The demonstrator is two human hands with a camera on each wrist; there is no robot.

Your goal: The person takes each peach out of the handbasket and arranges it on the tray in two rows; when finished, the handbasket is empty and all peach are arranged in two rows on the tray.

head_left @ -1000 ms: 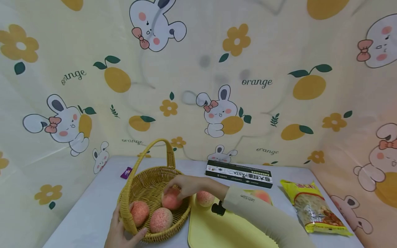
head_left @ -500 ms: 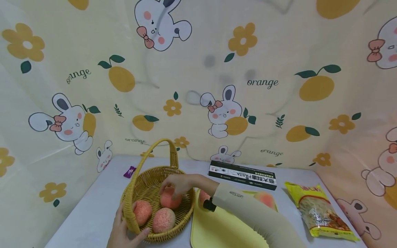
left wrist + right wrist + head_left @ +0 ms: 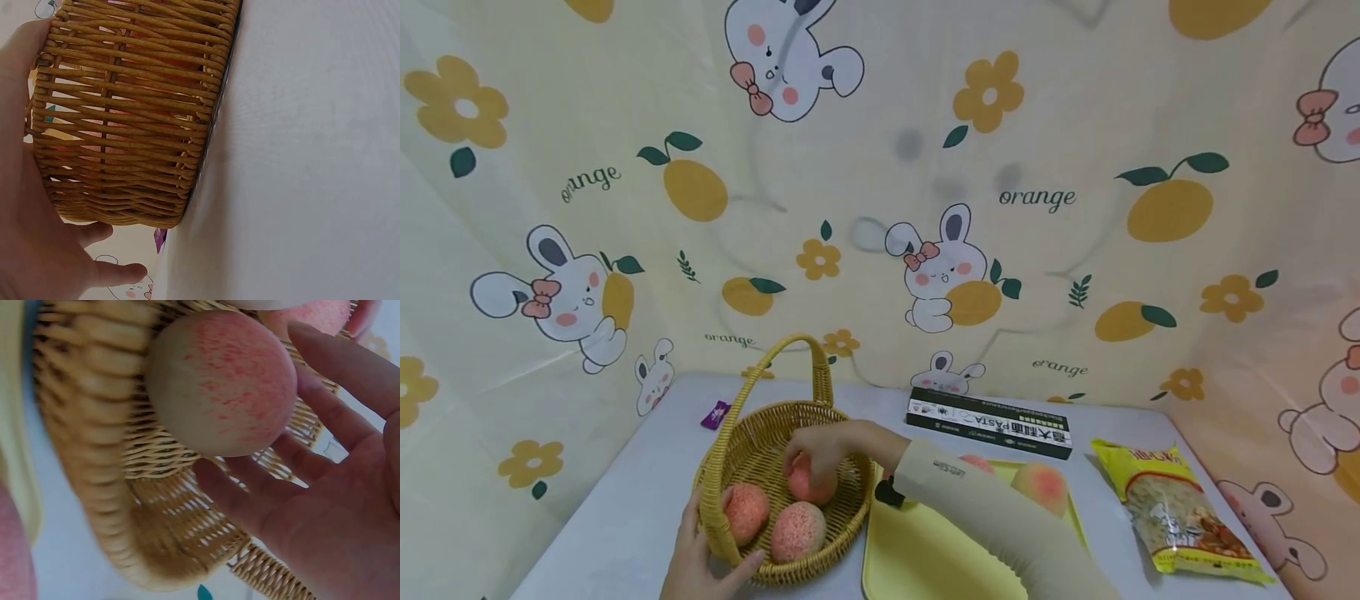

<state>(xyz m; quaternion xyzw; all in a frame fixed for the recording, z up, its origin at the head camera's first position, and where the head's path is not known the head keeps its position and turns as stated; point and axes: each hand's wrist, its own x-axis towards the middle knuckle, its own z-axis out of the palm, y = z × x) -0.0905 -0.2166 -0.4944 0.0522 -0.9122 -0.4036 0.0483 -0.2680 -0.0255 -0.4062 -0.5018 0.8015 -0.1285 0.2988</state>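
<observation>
In the head view my left hand (image 3: 703,550) holds the rim of a wicker basket (image 3: 838,557) at its near left, beside the handle. Two of its fingers (image 3: 119,273) stretch past the basket wall in the left wrist view. Inside the basket my right hand (image 3: 823,447) holds a pink peach (image 3: 803,479) from above. The right wrist view shows its fingers and thumb round that peach (image 3: 225,384), the palm apart from it. Two more peaches lie in the basket: a speckled one (image 3: 799,532) in front and another (image 3: 747,512) by the left fingertips.
A yellow tray (image 3: 940,557) stands right of the basket, with peaches (image 3: 1041,487) at its far side, partly behind my right sleeve. Behind it lies a pasta box (image 3: 988,423). A yellow food bag (image 3: 1180,512) lies at the right, a small purple packet (image 3: 716,414) at the back left.
The view has shifted slightly, moving everything a little to the right. My right forearm has swung left, uncovering more of the tray's far peaches. My left hand keeps its place on the basket.
</observation>
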